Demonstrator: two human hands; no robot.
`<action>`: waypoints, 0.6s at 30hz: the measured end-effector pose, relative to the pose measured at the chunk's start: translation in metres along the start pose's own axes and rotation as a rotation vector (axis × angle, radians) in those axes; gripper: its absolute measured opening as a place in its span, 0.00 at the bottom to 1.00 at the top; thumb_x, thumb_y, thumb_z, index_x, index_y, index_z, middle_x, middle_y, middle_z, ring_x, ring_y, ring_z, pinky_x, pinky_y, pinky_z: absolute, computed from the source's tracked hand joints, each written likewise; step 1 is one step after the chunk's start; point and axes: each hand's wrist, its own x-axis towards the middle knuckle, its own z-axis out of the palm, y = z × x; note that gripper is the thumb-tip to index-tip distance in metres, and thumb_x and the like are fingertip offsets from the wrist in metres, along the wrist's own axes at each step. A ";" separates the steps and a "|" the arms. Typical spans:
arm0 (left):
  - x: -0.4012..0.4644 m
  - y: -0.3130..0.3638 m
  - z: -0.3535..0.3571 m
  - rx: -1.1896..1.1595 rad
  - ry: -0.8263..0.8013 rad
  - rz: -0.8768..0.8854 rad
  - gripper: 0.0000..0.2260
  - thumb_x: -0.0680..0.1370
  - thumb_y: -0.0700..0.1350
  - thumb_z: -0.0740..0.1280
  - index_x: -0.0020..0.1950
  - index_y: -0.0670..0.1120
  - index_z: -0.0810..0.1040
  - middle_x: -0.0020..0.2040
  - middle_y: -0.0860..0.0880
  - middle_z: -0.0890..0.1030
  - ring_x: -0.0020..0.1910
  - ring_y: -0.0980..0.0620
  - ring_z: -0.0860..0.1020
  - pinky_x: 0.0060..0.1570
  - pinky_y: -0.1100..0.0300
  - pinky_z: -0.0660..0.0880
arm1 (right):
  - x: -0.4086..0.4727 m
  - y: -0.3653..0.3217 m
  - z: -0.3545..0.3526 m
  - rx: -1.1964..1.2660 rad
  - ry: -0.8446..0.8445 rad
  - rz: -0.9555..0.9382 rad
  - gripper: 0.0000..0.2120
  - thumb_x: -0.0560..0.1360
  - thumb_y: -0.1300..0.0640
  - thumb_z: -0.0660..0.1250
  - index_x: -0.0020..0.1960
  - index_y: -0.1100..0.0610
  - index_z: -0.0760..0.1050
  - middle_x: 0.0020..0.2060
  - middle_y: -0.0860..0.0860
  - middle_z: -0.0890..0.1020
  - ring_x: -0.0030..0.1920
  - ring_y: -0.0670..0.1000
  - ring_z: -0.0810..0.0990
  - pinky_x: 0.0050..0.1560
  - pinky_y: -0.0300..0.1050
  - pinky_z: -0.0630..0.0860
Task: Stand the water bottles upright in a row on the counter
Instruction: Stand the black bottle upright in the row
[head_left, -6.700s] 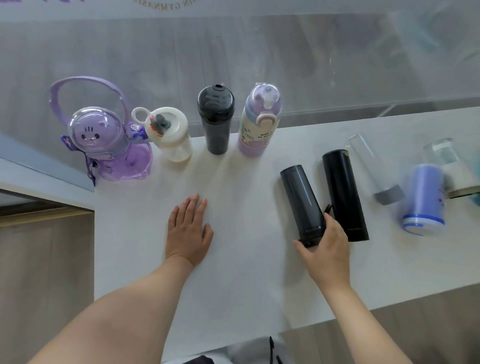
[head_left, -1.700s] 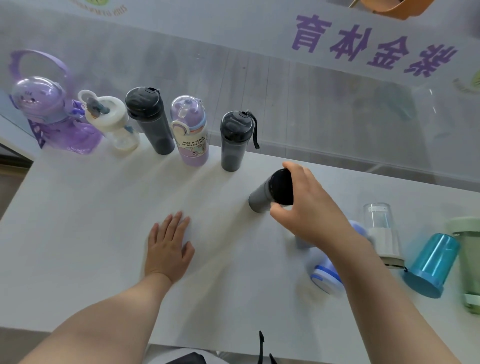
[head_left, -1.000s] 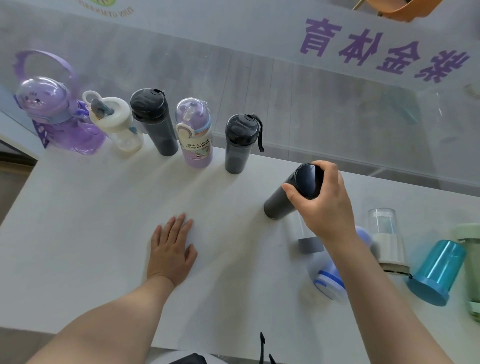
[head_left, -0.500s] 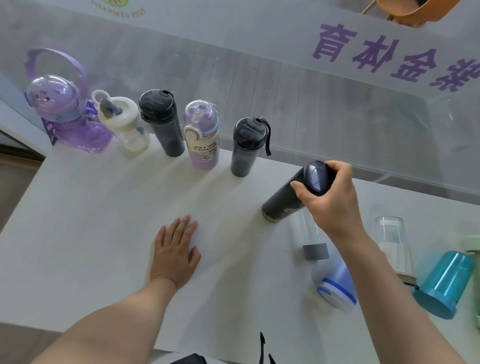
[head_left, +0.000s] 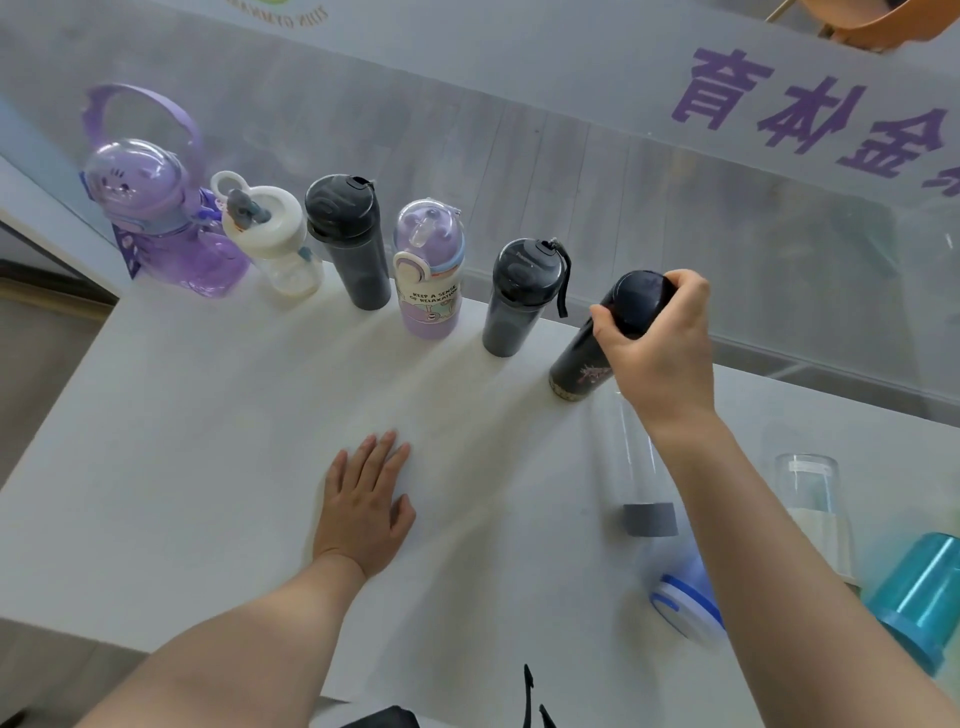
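Observation:
Several bottles stand upright in a row along the far edge of the white counter (head_left: 208, 467): a purple bear-shaped jug (head_left: 156, 218), a white-lidded bottle (head_left: 275, 244), a dark grey bottle (head_left: 350, 241), a lilac printed bottle (head_left: 428, 275) and a dark strapped bottle (head_left: 522, 299). My right hand (head_left: 657, 343) grips the top of a black flask (head_left: 582, 374), which leans slightly, its base on the counter at the row's right end. My left hand (head_left: 363, 504) rests flat on the counter, fingers spread.
Lying to the right are a clear tube bottle with a grey cap (head_left: 641, 483), a blue-and-white bottle (head_left: 685, 608), a clear and white bottle (head_left: 813, 509) and a teal bottle (head_left: 924, 597). A glass panel (head_left: 675, 182) rises behind the counter.
My right hand has carried the black flask up and back toward the row, from lying to nearly upright beside the strapped bottle. The left hand stayed flat on the counter.

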 end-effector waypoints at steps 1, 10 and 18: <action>0.000 0.000 0.000 0.001 -0.002 -0.002 0.28 0.73 0.51 0.57 0.73 0.48 0.67 0.75 0.47 0.65 0.74 0.46 0.62 0.72 0.44 0.55 | 0.006 0.001 0.001 0.011 0.009 0.004 0.30 0.70 0.47 0.73 0.62 0.61 0.63 0.57 0.55 0.72 0.52 0.53 0.74 0.50 0.47 0.73; 0.000 0.001 -0.001 0.001 0.003 0.000 0.28 0.73 0.51 0.57 0.73 0.48 0.67 0.75 0.48 0.65 0.74 0.46 0.63 0.72 0.43 0.56 | 0.027 0.003 0.009 0.012 0.047 -0.008 0.30 0.70 0.47 0.73 0.62 0.62 0.64 0.58 0.56 0.71 0.48 0.48 0.70 0.46 0.38 0.67; -0.001 0.001 -0.001 0.014 0.018 0.012 0.28 0.73 0.51 0.56 0.73 0.47 0.68 0.75 0.47 0.66 0.73 0.45 0.63 0.72 0.44 0.56 | 0.026 0.004 -0.001 0.034 -0.058 0.029 0.42 0.71 0.38 0.69 0.75 0.55 0.53 0.67 0.53 0.68 0.65 0.50 0.69 0.58 0.39 0.66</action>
